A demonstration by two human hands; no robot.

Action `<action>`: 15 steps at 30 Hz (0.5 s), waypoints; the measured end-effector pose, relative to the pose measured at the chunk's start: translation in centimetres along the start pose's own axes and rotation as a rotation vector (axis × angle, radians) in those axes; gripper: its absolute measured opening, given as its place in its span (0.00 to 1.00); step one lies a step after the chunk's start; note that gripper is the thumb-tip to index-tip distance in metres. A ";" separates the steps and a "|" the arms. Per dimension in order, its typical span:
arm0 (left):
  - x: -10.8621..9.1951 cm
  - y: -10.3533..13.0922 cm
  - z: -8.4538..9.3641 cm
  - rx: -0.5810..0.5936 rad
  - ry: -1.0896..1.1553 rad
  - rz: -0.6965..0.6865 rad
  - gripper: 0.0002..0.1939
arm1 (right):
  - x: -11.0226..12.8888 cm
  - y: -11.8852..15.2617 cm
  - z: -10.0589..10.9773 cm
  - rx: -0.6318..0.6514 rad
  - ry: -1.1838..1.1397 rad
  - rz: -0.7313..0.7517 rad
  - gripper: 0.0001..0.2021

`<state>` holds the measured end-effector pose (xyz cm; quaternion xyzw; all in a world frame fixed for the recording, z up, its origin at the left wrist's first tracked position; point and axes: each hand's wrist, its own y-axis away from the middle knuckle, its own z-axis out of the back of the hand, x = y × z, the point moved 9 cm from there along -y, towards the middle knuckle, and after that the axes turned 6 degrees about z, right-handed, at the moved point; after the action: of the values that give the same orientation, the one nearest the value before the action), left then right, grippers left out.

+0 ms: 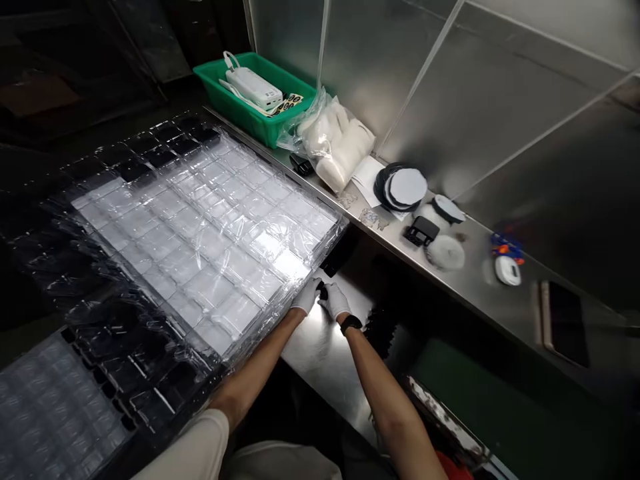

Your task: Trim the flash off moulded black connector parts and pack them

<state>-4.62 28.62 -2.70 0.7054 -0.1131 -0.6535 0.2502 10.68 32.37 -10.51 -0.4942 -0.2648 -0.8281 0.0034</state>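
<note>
My left hand (306, 297), in a white glove, is closed at the near right edge of a plastic-covered tray stack. Beside it my right hand (335, 302), gloved too and with a black band at the wrist, is closed as well. Between the fingers of both is a small black piece (323, 289); its exact kind is too small to make out. Just beyond the hands a flat black item (334, 259) lies on the metal bench (320, 347). The clear tray stack (200, 233), with white rectangles in rows, spreads out to the left.
A metal shelf (475, 283) runs along the wall. On it are a green bin (270, 130) with a white power bank (255, 85), bagged white gloves (340, 143), round pads (407, 188), a black clip-like block (421, 231) and a phone (565, 320). Black toothed parts (381, 332) lie right of my wrist.
</note>
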 end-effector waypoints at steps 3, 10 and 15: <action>0.4 0.8 -0.7 0.006 0.008 0.022 0.19 | -0.3 1.1 0.1 0.002 0.069 0.017 0.20; 3.6 3.0 0.1 -0.025 -0.001 0.115 0.20 | -2.8 3.8 -0.7 -0.055 0.043 0.023 0.08; 7.5 5.3 -0.3 -0.063 0.028 0.207 0.20 | -5.8 7.8 -0.1 -0.236 -0.226 -0.085 0.07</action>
<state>-2.57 20.52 -6.48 0.6909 -0.1613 -0.6174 0.3398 15.66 24.17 -11.88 -0.5694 -0.1851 -0.7920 -0.1192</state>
